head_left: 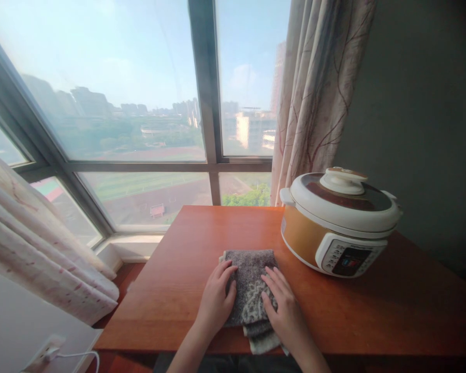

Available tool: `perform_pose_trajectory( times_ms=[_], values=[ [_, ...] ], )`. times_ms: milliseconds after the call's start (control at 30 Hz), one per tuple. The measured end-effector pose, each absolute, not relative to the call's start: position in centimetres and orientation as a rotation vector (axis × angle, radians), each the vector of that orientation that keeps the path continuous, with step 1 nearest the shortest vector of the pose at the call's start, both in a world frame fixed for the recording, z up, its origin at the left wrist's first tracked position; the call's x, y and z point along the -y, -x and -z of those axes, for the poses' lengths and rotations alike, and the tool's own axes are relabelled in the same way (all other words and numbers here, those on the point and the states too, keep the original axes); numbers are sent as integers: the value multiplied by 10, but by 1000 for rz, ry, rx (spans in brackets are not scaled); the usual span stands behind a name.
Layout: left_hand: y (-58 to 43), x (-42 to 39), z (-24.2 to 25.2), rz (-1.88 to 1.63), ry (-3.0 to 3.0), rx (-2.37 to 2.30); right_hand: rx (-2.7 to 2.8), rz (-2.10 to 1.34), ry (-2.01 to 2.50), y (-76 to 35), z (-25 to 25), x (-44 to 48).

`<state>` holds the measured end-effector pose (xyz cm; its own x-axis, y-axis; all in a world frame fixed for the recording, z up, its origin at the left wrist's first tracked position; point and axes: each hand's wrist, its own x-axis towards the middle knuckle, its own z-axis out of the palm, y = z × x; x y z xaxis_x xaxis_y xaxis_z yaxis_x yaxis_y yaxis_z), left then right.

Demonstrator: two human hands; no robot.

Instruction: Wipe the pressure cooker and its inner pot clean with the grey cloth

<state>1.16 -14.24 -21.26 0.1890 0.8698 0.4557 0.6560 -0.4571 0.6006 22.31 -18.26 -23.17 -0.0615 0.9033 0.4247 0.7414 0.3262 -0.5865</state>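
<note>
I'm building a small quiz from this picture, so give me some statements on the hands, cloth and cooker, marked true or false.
1. The left hand and right hand both touch the cloth. True.
2. The cloth lies unfolded in a single layer. False: it is folded, with several layers showing.
3. The cooker stands on the table. True.
4. The cooker's lid is off. False: the lid sits on it.

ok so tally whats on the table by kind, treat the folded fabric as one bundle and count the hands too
Folded fabric bundle: 1
Cooker: 1
Hands, the left hand and the right hand, both on the bundle: 2
Total: 4
</note>
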Motion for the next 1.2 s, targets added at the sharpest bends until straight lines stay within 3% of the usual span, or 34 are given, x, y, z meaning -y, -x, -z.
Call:
perform_pose_trajectory(
  times_ms=[1200],
  values=[
    [-12, 143, 211, -1121, -2200, -1452, 1833, -284, 1463, -223, 228, 184]
  ],
)
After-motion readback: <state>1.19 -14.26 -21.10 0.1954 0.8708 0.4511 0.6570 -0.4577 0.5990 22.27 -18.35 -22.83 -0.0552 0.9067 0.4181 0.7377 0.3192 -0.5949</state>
